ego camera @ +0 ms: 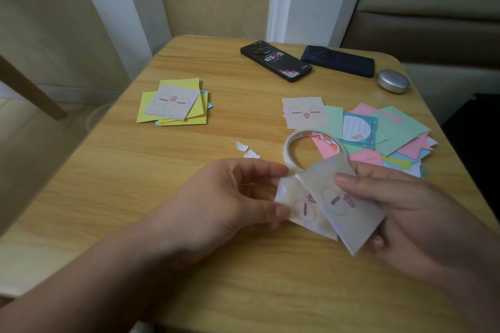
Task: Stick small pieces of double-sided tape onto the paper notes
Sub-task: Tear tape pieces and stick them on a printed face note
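Two pale notes printed with a cartoon face overlap above the table's front middle. My left hand (240, 194) pinches the lower note (303, 208) at its left edge between thumb and fingers. My right hand (400, 213) grips the upper note (349, 213), thumb on top and fingers underneath. The roll of double-sided tape (290, 151) lies flat just behind the notes, partly hidden by them. Two small torn white scraps (247, 150) lie left of the roll.
A stack of yellow and blue notes (176, 103) topped by a face note lies at the left. A loose pile of pink, green and blue notes (378, 132) spreads at the right. Two phones (276, 61) and a round silver case (392, 81) sit along the wooden table's far edge (216, 38).
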A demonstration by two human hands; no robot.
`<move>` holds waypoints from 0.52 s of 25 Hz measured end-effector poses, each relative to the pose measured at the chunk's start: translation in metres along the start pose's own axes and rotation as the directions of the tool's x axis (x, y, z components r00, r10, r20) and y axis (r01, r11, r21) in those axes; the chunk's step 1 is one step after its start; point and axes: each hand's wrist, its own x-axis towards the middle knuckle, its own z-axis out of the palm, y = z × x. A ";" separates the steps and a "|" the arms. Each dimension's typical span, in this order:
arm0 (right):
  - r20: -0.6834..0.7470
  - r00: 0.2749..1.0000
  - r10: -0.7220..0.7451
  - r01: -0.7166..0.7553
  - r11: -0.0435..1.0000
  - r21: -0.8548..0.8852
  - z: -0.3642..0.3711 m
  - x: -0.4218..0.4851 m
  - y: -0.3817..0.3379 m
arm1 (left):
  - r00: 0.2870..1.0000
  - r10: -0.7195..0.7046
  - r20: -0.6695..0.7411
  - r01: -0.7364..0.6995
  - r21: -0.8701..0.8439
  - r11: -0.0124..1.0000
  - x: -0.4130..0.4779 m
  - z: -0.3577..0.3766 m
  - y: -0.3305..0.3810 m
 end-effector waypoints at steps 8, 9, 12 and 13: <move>0.073 0.979 -0.193 0.200 0.975 -0.100 -0.009 -0.003 -0.005 | 0.989 0.006 0.146 -0.052 0.317 0.947 -0.003 -0.004 0.018; 0.043 0.973 -0.227 0.230 0.970 -0.074 -0.009 0.000 0.000 | 0.986 -0.002 0.167 -0.052 0.316 0.947 -0.003 -0.007 0.021; 0.084 0.964 -0.252 0.255 0.967 -0.025 -0.001 0.005 0.012 | 0.970 -0.032 0.241 -0.040 0.285 0.958 -0.003 -0.016 0.030; 0.113 0.966 -0.232 0.235 0.972 -0.014 0.003 0.004 0.011 | 0.966 -0.023 0.258 -0.049 0.268 0.962 -0.003 -0.019 0.032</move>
